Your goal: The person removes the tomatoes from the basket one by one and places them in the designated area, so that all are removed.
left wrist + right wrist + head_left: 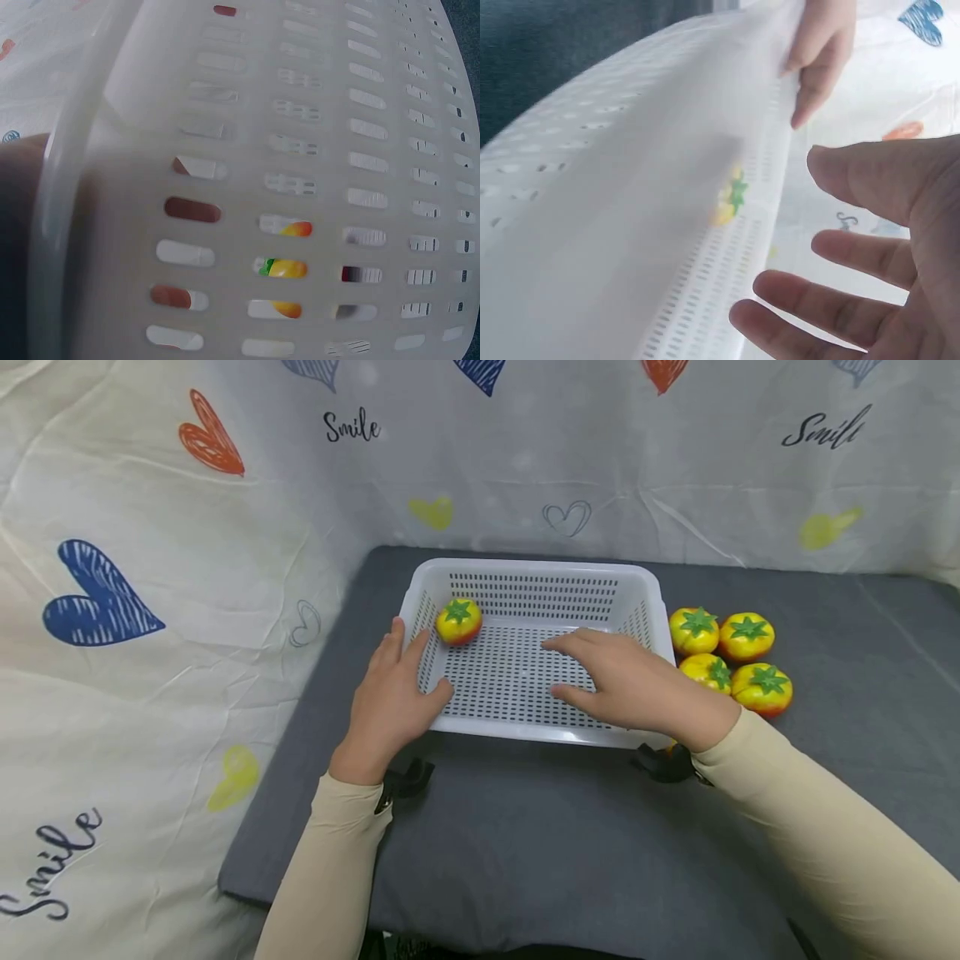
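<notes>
A white slotted plastic basket [525,727] stands on the grey cloth, and one yellow-red, tomato-like fruit [459,622] with a green leafy top lies in its left part. My left hand [393,697] is at the basket's left rim, fingers spread and fairly straight, thumb over the inside of the near corner. In the right wrist view the left hand's fingers [821,82] reach past the rim. My right hand [637,685] hovers over the basket's right part, fingers apart and holding nothing. From the left wrist, the basket wall [247,165] fills the view, with fruit colours showing through its slots.
Several similar fruits [747,637] lie bunched just right of the basket, one nearly hidden under the right wrist. Behind and to the left hangs a pale cloth [480,452] with hearts and writing. Grey cloth [525,843] covers the surface in front.
</notes>
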Motion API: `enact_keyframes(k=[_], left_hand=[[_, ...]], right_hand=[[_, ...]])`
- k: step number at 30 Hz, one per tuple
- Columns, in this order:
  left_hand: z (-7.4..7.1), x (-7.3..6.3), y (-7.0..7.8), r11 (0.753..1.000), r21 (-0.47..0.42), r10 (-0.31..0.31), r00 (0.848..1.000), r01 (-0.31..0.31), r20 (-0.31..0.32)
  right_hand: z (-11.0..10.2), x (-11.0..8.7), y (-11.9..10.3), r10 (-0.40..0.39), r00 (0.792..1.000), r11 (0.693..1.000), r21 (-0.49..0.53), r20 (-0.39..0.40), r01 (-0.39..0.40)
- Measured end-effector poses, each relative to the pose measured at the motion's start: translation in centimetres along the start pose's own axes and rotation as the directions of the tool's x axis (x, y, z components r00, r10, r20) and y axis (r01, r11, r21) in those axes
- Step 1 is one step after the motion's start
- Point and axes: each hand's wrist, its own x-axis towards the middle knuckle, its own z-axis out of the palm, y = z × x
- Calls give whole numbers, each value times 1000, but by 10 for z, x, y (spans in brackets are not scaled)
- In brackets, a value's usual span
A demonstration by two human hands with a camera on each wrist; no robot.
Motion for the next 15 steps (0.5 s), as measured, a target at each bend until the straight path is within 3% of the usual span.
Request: enact_keyframes(k=[15], left_hand=[[0, 0, 0, 1000, -1, 11, 1000, -11, -15]], right_hand=[[-9, 44, -11, 9, 999, 1000, -11, 41, -8]])
